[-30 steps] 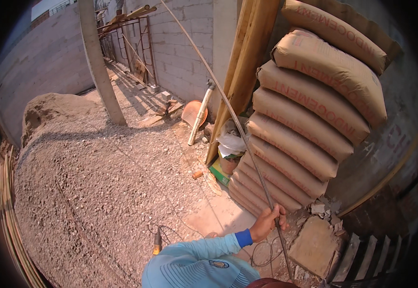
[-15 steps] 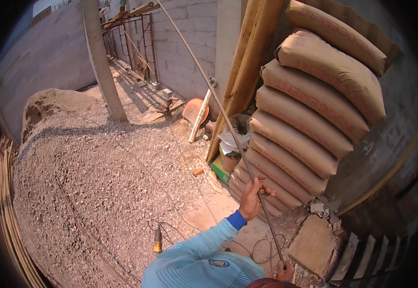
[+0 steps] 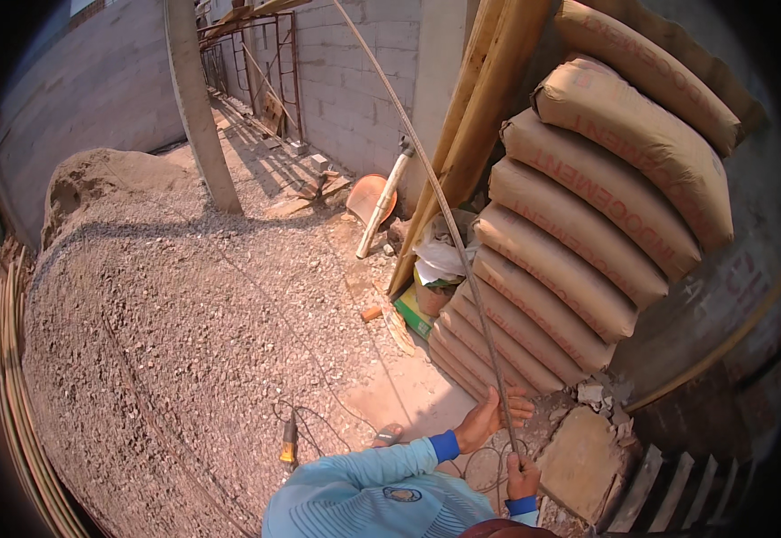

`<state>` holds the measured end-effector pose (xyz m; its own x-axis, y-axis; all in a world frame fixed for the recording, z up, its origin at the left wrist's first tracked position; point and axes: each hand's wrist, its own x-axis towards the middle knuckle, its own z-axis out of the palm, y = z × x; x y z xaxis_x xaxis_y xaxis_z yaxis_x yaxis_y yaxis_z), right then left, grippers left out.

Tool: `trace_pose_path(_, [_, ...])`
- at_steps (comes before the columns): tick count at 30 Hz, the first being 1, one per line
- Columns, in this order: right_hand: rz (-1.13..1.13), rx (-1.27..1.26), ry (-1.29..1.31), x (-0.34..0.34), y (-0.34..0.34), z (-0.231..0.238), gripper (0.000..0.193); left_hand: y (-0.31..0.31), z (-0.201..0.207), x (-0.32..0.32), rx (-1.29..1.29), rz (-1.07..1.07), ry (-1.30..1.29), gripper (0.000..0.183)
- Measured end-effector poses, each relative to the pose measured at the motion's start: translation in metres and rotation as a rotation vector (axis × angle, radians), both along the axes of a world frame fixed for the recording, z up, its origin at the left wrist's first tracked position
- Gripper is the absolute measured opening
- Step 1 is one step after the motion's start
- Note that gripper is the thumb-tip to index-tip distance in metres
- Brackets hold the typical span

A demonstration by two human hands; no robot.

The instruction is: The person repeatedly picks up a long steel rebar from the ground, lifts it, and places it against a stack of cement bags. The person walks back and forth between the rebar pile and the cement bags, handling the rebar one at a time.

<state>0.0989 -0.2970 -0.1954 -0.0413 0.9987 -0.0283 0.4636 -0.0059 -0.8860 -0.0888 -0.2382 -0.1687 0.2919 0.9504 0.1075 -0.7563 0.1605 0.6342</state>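
A long, thin steel reinforcing bar (image 3: 445, 206) slants from the top of the view down to my hands, bending slightly. Low on the bar, my right hand (image 3: 523, 475) is closed around it near its lower end. Just above, my left hand (image 3: 491, 420) has its fingers stretched out flat, with the bar crossing against the hand near the thumb. Behind the bar rises a tall stack of brown paper cement bags (image 3: 578, 211), close to my left fingers.
A yellow-and-black corded power tool (image 3: 289, 439) lies on the gravel (image 3: 193, 332) at left. A leaning concrete post (image 3: 200, 117), wooden planks (image 3: 475, 99), an orange basin (image 3: 369, 195) and a flat stone slab (image 3: 578, 462) stand or lie around. Bamboo poles (image 3: 16, 394) line the left edge.
My left hand has slid down the bar and its fingers have straightened. The right hand has come up into fuller view, still gripping. The bar's upper part has shifted right.
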Motion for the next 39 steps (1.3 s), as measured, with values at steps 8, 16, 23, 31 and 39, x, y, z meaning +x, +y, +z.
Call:
trace_pose_path(8, [0.197,0.041,0.116,-0.062,0.075,0.069,0.043,0.004,-0.013,-0.004,0.15,-0.054,0.09,0.078])
trace_pose_path(16, [0.474,-0.439,0.404,-0.177,0.158,0.169,0.038,-0.006,-0.004,0.004,0.203,0.06,0.441,0.06])
trace_pose_path(23, [0.631,0.152,0.266,-0.233,0.216,0.173,0.046,0.036,0.026,-0.056,-0.042,0.184,0.037,0.033])
trace_pose_path(31, [0.628,-0.33,-0.021,-0.089,0.136,0.092,0.047,0.103,0.081,-0.135,0.076,0.212,0.002,0.034])
trace_pose_path(39, [-0.006,-0.138,0.012,-0.083,0.077,0.034,0.036,0.181,0.145,-0.196,0.23,0.28,-0.125,0.033])
